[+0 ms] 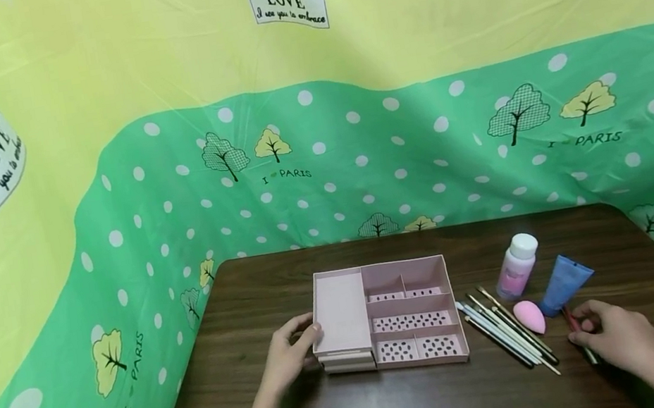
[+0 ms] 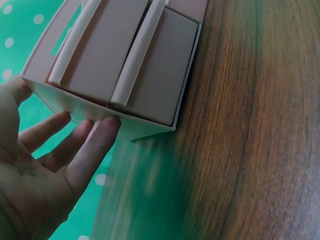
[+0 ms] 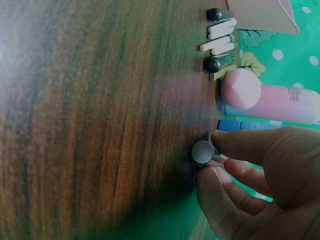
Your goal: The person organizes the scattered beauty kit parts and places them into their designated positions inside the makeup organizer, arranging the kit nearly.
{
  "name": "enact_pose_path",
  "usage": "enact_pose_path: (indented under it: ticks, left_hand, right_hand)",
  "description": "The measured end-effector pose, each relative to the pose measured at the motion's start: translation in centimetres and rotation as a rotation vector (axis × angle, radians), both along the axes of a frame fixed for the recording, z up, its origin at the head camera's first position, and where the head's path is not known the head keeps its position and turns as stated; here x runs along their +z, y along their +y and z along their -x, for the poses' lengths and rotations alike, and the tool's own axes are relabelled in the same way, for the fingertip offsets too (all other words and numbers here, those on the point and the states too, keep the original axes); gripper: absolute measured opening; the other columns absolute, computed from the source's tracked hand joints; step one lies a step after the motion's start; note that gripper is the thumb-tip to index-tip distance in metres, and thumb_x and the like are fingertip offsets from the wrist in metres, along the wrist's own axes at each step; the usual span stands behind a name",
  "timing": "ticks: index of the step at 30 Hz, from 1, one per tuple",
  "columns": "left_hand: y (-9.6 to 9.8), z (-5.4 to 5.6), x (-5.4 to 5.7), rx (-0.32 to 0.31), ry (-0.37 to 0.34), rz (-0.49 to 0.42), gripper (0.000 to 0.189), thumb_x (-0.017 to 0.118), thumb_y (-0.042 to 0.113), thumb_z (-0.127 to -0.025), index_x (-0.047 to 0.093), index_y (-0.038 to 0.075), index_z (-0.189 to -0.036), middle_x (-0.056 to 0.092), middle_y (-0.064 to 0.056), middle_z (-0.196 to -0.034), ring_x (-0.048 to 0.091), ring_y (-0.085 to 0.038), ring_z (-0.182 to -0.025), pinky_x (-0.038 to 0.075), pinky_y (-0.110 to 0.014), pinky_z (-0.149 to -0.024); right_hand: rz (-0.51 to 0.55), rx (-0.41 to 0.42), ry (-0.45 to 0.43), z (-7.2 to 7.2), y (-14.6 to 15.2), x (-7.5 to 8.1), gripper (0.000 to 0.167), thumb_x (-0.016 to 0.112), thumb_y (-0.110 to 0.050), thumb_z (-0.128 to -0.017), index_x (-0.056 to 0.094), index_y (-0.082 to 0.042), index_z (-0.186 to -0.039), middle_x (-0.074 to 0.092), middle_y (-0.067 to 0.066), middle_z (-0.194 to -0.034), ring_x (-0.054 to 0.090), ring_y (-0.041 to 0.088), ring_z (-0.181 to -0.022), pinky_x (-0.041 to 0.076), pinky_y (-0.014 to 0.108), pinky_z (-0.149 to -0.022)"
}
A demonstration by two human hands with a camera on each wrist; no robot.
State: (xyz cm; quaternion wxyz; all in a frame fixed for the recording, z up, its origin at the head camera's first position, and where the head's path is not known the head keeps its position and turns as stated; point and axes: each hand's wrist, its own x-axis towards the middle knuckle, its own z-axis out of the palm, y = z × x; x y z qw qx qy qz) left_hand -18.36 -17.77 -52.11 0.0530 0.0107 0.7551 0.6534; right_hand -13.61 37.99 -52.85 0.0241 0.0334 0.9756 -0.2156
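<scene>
A pink organizer box point(image 1: 340, 309) stands on the table, with open compartments on its right and stacked drawers point(image 2: 150, 60) at its left front. My left hand point(image 1: 291, 352) rests against the box's left side; in the left wrist view several fingertips touch that wall and the thumb lies by its upper edge. At the right, my right hand point(image 1: 620, 332) pinches a slim tube point(image 3: 202, 152) with a round silver end and a red part, low over the table. Close by lie a blue squeeze tube point(image 1: 564, 284) and a pink makeup sponge point(image 1: 530, 317).
Several makeup brushes point(image 1: 507, 329) lie between the box and the sponge. A pink bottle with a white cap point(image 1: 517, 266) stands behind them. The brown wooden table point(image 1: 410, 405) ends at a green and yellow printed cloth point(image 1: 320, 162).
</scene>
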Motion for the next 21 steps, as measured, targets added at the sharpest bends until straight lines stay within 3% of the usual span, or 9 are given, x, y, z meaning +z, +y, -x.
enact_pose_path:
  ticks: [8,14,21]
  left_hand:
    - [-0.1,-0.1,-0.2,0.012,0.014,-0.017,0.039,0.070,0.023,-0.098,0.067,0.002,-0.131,0.063,-0.020,-0.119,0.067,-0.021,-0.088,0.065,-0.046,-0.065]
    - [-0.1,-0.1,-0.2,0.016,0.004,-0.028,0.039,0.071,0.024,-0.098,0.068,0.004,-0.131,0.063,-0.021,-0.117,0.068,-0.021,-0.086,0.065,-0.045,-0.064]
    - [0.1,-0.2,-0.1,0.016,0.010,-0.009,0.039,0.072,0.025,-0.098,0.068,0.005,-0.131,0.063,-0.021,-0.117,0.068,-0.020,-0.086,0.065,-0.045,-0.064]
  right_hand:
    - [0.012,-0.013,0.025,0.0,0.0,0.1,0.041,0.083,-0.029,-0.082,0.070,0.002,-0.105,0.070,-0.002,-0.083,0.062,0.016,-0.076,0.047,0.037,-0.061]
    - [0.017,-0.015,-0.009,-0.3,0.5,0.6,0.043,0.082,-0.029,-0.083,0.071,0.005,-0.107,0.073,0.000,-0.084,0.064,0.017,-0.076,0.049,0.040,-0.062]
    - [0.009,-0.029,-0.033,-1.1,1.4,1.7,0.043,0.079,-0.029,-0.087,0.071,0.007,-0.110,0.072,0.000,-0.085,0.056,0.013,-0.071,0.042,0.030,-0.059]
